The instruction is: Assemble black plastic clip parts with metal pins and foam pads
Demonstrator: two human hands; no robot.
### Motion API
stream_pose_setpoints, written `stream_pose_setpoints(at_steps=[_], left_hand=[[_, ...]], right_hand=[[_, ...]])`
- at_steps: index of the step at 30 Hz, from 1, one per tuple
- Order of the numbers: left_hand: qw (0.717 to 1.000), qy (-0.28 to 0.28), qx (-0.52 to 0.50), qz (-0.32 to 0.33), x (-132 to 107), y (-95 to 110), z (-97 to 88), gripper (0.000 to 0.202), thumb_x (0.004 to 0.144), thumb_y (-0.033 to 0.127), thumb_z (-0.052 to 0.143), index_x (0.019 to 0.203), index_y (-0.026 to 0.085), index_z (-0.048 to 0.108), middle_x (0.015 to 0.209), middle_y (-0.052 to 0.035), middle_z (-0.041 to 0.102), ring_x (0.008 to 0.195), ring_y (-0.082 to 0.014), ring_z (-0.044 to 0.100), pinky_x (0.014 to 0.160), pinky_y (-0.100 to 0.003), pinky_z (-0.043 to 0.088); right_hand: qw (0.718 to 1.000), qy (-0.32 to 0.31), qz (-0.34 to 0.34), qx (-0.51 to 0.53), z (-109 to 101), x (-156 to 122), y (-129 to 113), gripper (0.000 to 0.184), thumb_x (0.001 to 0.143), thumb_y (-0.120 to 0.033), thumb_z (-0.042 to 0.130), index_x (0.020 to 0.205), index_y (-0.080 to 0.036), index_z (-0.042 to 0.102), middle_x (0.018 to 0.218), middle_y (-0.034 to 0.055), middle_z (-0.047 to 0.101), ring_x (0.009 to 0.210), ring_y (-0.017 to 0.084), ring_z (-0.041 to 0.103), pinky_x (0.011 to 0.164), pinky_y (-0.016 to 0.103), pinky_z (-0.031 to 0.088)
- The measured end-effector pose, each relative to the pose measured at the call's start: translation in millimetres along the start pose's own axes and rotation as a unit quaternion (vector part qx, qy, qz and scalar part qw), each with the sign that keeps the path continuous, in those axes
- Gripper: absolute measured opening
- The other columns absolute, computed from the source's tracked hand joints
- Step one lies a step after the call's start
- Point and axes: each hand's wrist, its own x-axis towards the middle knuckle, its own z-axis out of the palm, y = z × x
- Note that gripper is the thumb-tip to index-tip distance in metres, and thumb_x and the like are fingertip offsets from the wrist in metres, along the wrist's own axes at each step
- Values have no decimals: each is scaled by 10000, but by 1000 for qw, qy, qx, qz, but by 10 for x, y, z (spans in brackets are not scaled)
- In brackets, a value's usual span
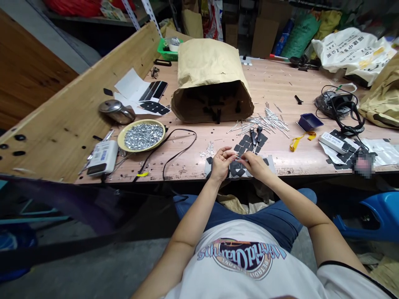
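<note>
Fingers of our right hand (256, 165) pinch a thin metal rod (240, 158) above the tabletop's (187, 171) near edge; our left hand (220, 165) meets its tip, grip unclear. Loose rods (272, 121) beyond, beside paper bag (208, 60).

Your shirt (240, 280) is white with black sleeve trim (343, 265) and a blue, black and orange print (243, 255); your jeans (188, 205) are blue. The thin rod (239, 158) you hold is silvery, as are the loose rods (271, 121) on the pinkish-brown tabletop (187, 164). You face black pads (262, 141), a pale-yellow bowl (122, 143) of silver pieces (141, 136), a tan paper bag (208, 62), a dark purple tray (310, 123) and a yellow strap (294, 143).
</note>
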Motion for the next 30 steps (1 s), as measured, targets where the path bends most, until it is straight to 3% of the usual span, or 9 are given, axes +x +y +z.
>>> stream_pose_setpoints(at_steps=[4, 10, 13, 16, 18, 22, 27, 30], left_hand=[[1000, -8, 16, -1, -6, -25, -7, 474, 573, 345, 789, 949, 184, 550, 713, 19, 635, 664, -95, 618, 696, -250, 502], [1000, 23, 10, -19, 25, -109, -65, 435, 587, 330, 775, 934, 177, 561, 730, 15, 624, 630, -82, 597, 675, -247, 502], [996, -3, 47, -71, 4, -177, -52, 422, 580, 267, 774, 943, 164, 584, 726, 0, 641, 647, -97, 604, 668, -251, 507], [990, -3, 95, -106, -16, -236, -22, 417, 608, 211, 749, 990, 163, 589, 772, -15, 648, 676, -100, 602, 660, -242, 504], [988, 11, 117, -104, -15, -253, -4, 390, 637, 203, 727, 1000, 162, 591, 811, -21, 638, 686, -93, 594, 660, -231, 497], [987, 20, 132, -87, 15, -231, 0, 341, 672, 218, 699, 992, 154, 602, 819, -27, 627, 693, -91, 591, 672, -225, 494], [988, 44, 142, -42, 49, -193, -64, 320, 671, 253, 702, 961, 154, 612, 805, -27, 628, 724, -108, 607, 699, -238, 504], [988, 48, 145, -37, 48, -188, -87, 306, 671, 263, 700, 943, 149, 618, 794, -27, 630, 720, -110, 610, 704, -244, 509]], right_hand=[[999, -11, 9, 30, -14, 7, -9, 270, 940, -314, 380, 837, -176, 588, 806, 54, 597, 764, 153, 575, 719, 262, 454], [999, -22, -8, 48, -32, -275, 91, 358, 909, -334, 442, 1247, -258, 529, 1053, 74, 571, 884, 179, 601, 776, 303, 494], [999, -6, 46, 24, 12, -531, 254, 362, 921, -271, 378, 1234, -280, 559, 1058, 78, 541, 844, 177, 604, 767, 315, 503], [976, 62, 204, -36, 125, -737, 408, 369, 898, -219, 376, 1190, -222, 602, 997, 99, 518, 732, 174, 591, 709, 330, 508], [958, 80, 270, -54, 241, -812, 435, 354, 882, -199, 386, 1133, -197, 636, 935, 94, 507, 669, 165, 572, 673, 326, 507], [970, 40, 238, -3, 436, -832, 345, 328, 873, -219, 415, 1106, -228, 646, 949, 78, 502, 681, 157, 574, 679, 304, 505], [941, 82, 328, -16, 430, -795, 321, 335, 871, -208, 404, 1097, -189, 650, 950, 96, 494, 713, 179, 580, 713, 331, 502], [961, 46, 273, 28, 441, -775, 309, 317, 867, -213, 431, 1087, -211, 659, 931, 73, 495, 747, 166, 584, 740, 301, 496]])
